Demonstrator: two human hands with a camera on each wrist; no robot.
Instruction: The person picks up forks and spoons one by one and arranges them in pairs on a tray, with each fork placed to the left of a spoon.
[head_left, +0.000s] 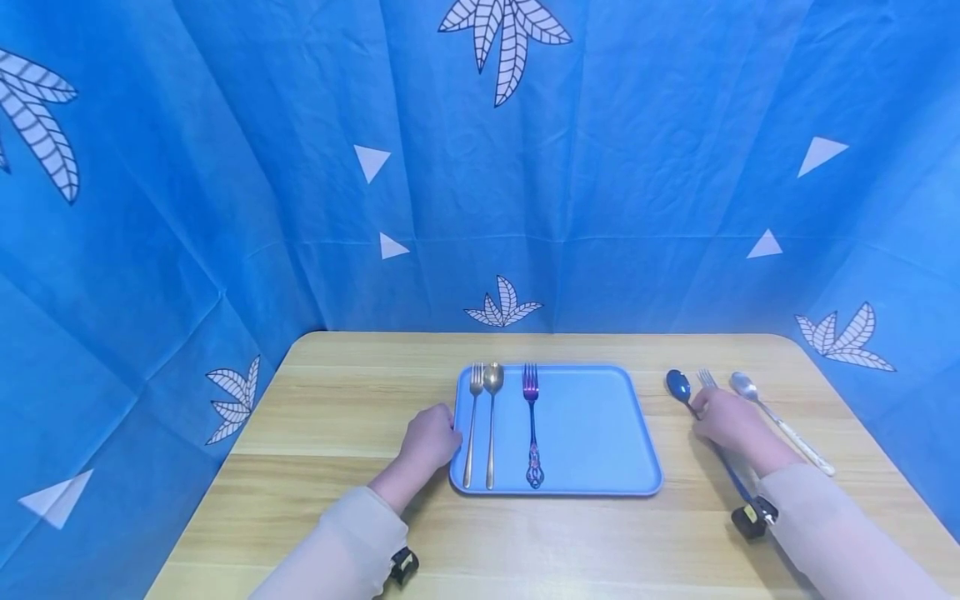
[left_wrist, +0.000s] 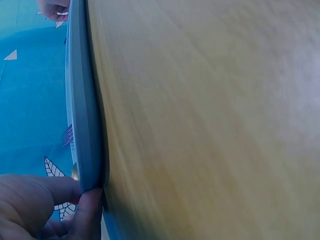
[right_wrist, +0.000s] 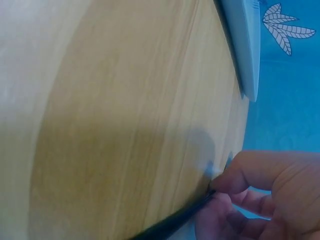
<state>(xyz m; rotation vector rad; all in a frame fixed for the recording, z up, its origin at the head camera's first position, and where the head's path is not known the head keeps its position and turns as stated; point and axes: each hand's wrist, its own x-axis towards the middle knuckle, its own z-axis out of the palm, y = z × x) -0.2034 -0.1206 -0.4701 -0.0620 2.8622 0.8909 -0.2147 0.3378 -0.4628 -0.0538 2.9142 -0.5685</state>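
Note:
In the head view, a blue tray [head_left: 592,433] lies on the table. My left hand [head_left: 430,440] pinches its left rim between thumb and finger, as the left wrist view shows. On the tray lie a gold fork [head_left: 472,433], a gold spoon [head_left: 492,429] and a purple fork with an ornate handle [head_left: 533,433]. Right of the tray, my right hand [head_left: 731,425] pinches the handle of a dark blue spoon [head_left: 678,385]. Beside that spoon is a silver fork [head_left: 707,377], its handle mostly hidden by the hand. A silver spoon with a pale handle [head_left: 787,433] lies farther right.
The wooden table [head_left: 360,375] has rounded far corners. A blue patterned curtain [head_left: 637,167] hangs behind it and along both sides. Bare wood lies left of the tray and in front of it.

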